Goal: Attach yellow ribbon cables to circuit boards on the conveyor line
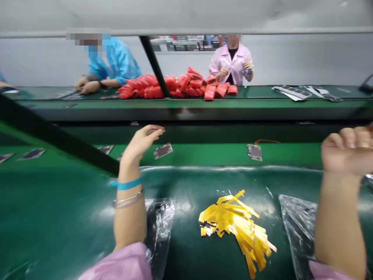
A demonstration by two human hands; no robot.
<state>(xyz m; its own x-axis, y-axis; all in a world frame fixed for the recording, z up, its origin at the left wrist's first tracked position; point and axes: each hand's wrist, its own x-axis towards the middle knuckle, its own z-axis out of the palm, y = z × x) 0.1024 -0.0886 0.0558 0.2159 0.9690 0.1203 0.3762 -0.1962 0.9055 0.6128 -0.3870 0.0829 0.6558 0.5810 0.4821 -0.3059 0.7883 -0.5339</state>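
Two bare hands of one person stand well apart above a green work surface. The left hand (142, 142), left of centre, is loosely opened, fingers bent and thumb close beneath them; its palm is turned out of sight. The right hand (345, 149), cut by the right edge, has curled fingers; whether it holds anything cannot be told. Nearest the left hand, a small circuit board (163, 151) lies on the bright green strip (210, 155) across the middle of the frame, just right of the fingertips. A second board (255, 152), right of centre, lies near an orange ribbon (266, 140); whether the two are joined is unclear. Dark boards (32, 154) at the left edge are partly blurred, and a dark diagonal post (58, 136) covers part of the strip. In the lower centre, a pile of yellow strips (230, 217) lies on the bench (72, 210), its individual pieces overlapping. Clear plastic bags (164, 237) and (298, 217) flank it, each partly hidden by a forearm, their contents hard to make out. Upper centre: a heap of red packets (180, 85), crossed by a second post (154, 66). Behind it, two co-workers, one in a blue jacket (125, 60), one in a pink jacket (217, 62), are seen only in part.
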